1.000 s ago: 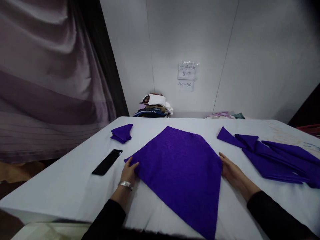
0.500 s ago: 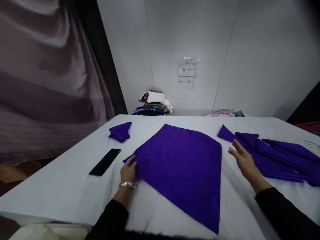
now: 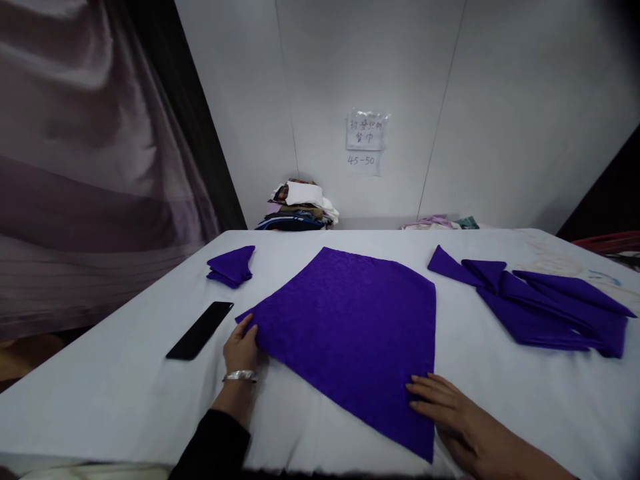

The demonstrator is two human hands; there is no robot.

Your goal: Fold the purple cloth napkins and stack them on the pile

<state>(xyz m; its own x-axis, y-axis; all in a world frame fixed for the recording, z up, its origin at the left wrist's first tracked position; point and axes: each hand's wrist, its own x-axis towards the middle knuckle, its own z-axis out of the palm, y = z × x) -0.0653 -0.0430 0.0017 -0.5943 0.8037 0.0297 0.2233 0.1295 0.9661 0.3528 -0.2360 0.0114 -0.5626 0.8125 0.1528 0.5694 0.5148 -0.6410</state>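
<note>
A purple cloth napkin (image 3: 345,327) lies spread on the white-covered table in front of me, one corner pointing towards me. At its left corner, my left hand (image 3: 241,347) grips the edge between thumb and fingers; a silver bracelet is on that wrist. My right hand (image 3: 450,413) rests with its fingers stretched out over the napkin's lower right edge, holding nothing. Farther left sits a folded purple napkin (image 3: 233,265). Several more purple napkins (image 3: 545,310) lie in a loose, overlapping heap on the right.
A black phone (image 3: 200,331) lies on the table (image 3: 125,373) left of my left hand. Behind the table's far edge are a stack of folded clothes (image 3: 300,203) and some pinkish cloth (image 3: 433,223). A handwritten sign (image 3: 367,133) hangs on the wall; a curtain (image 3: 90,167) hangs at left.
My right hand has come down from beside the napkin heap onto the spread napkin's lower right edge. My left hand stays at the left corner. The view has shifted slightly.
</note>
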